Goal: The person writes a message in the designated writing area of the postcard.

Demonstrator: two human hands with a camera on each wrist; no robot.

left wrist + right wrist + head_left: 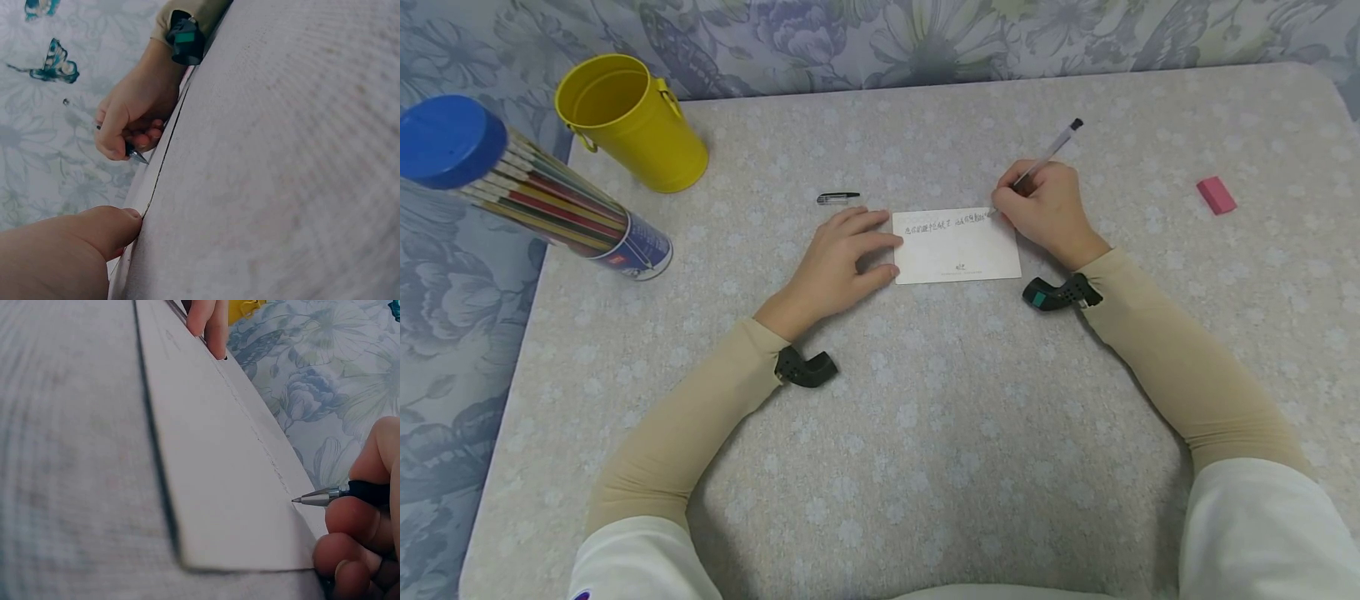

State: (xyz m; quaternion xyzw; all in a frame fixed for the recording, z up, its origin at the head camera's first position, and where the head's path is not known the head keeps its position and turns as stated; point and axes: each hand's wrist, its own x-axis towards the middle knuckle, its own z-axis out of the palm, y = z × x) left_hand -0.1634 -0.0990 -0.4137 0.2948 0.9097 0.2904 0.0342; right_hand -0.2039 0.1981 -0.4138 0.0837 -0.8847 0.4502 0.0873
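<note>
A white card (955, 250) lies flat on the table with one line of handwriting along its top edge. My right hand (1047, 208) pinches a pen (1056, 143) near its tip, at the end of that line by the card's upper right corner. In the right wrist view the metal tip of the pen (315, 498) meets the card (219, 475). My left hand (842, 265) rests on the table with fingers spread, fingertips and thumb right at the card's left edge. In the left wrist view the left thumb (115, 228) lies along the card's edge.
A pen cap (838, 198) lies above the left hand. At the left stand a yellow bucket (655, 133) and a clear tube of pencils (561, 204) with a blue lid. A pink eraser (1216, 195) lies far right. Patterned wall covering (925, 42) borders the table's back edge.
</note>
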